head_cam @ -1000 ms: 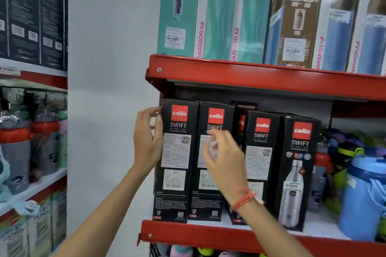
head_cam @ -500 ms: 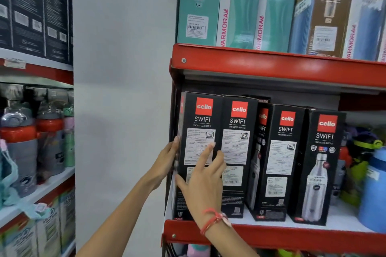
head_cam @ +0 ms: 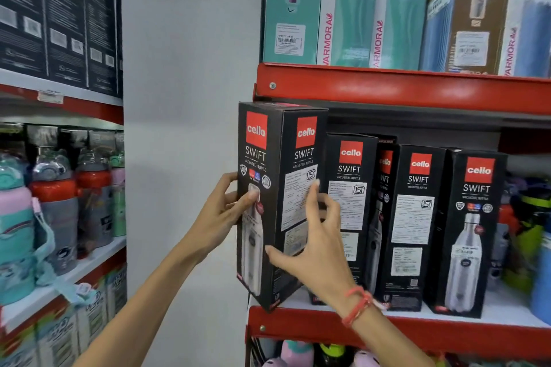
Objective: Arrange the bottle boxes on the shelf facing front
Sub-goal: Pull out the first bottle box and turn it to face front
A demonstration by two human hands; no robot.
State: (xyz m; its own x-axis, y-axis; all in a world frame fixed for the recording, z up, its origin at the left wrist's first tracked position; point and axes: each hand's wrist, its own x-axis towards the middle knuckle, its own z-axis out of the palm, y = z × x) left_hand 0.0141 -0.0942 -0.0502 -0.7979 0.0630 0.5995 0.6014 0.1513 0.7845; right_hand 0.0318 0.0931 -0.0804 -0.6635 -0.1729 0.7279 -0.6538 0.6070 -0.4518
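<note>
Leftmost black Cello Swift bottle box [head_cam: 277, 202] was out at the front left corner of the red shelf [head_cam: 402, 328], turned at an angle so two faces showed: bottle-picture face toward the left, label face toward the right. Its lower corner looked to sit at the shelf lip, but contact there was unclear.

Left hand [head_cam: 222, 214] gripped the box's left edge at mid height; thumb lay across the bottle-picture face, the other fingers [head_cam: 226, 180] wrapped behind the edge, mostly hidden. Clamped on the box.

Right hand [head_cam: 316, 250] was on the label face, fingers spread apart; index fingertip reached the upper label, thumb pressed the box's front corner edge lower down, remaining fingers curled past the right edge. Whether those touched the box could not be told. Red thread bracelet [head_cam: 357, 305] on the right wrist.

Four more Cello Swift boxes [head_cam: 417, 217] stood upright further back on the same shelf, right of the held one; the rightmost showed its bottle-picture face, two showed label faces, one was half hidden between them.

Varmora bottle boxes [head_cam: 351, 9] lined the shelf above. Loose bottles [head_cam: 53, 202] stood on the rack to the left.
</note>
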